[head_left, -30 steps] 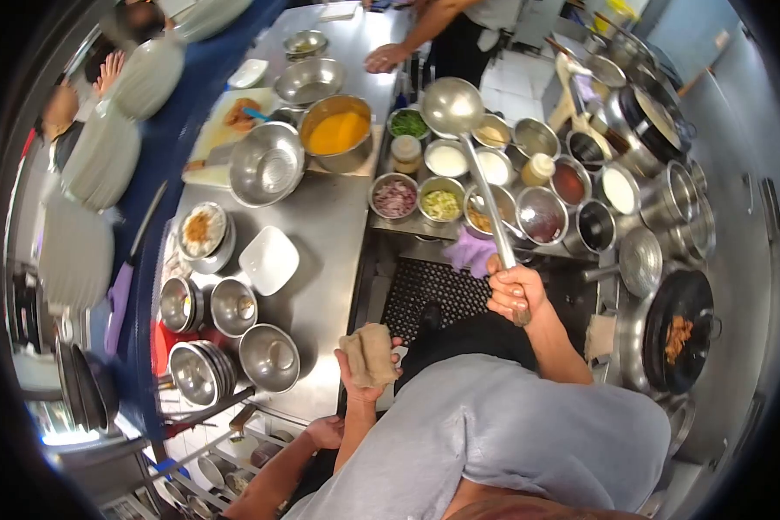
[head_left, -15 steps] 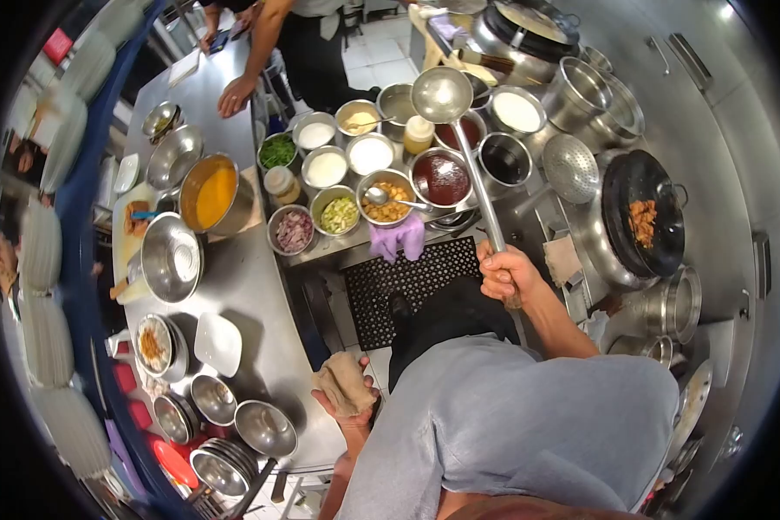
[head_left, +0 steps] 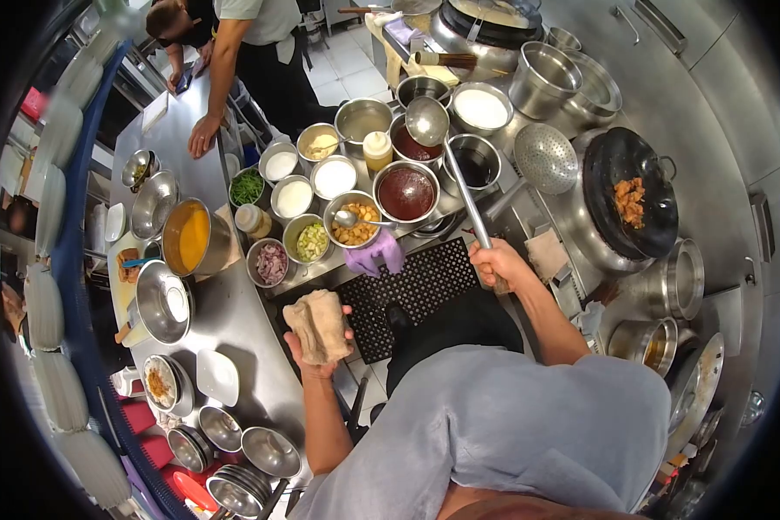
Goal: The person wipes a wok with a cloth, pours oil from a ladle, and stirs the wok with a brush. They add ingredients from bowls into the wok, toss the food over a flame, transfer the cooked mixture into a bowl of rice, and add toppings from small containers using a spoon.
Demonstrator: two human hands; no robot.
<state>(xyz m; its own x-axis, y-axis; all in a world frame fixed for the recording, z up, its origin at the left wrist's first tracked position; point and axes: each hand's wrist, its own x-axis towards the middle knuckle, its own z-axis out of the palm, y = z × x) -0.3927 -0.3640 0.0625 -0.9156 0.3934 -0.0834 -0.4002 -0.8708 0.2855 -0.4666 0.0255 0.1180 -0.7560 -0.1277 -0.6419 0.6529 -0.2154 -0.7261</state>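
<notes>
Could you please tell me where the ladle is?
In the head view, the ladle is right of centre, in the right grip, overlapping the pot of dark liquid.

Open room lies over the mat. Pots crowd the ladle; a skimmer lies between it and the wok.

The cloth left of centre is coloured beige, the ladle above centre silver, and the central mat hole-dotted black.

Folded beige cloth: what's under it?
Under the folded beige cloth is the left hand; its thumb and fingertips show at the edges. Its palm is mostly covered, hiding anything else there.
</notes>
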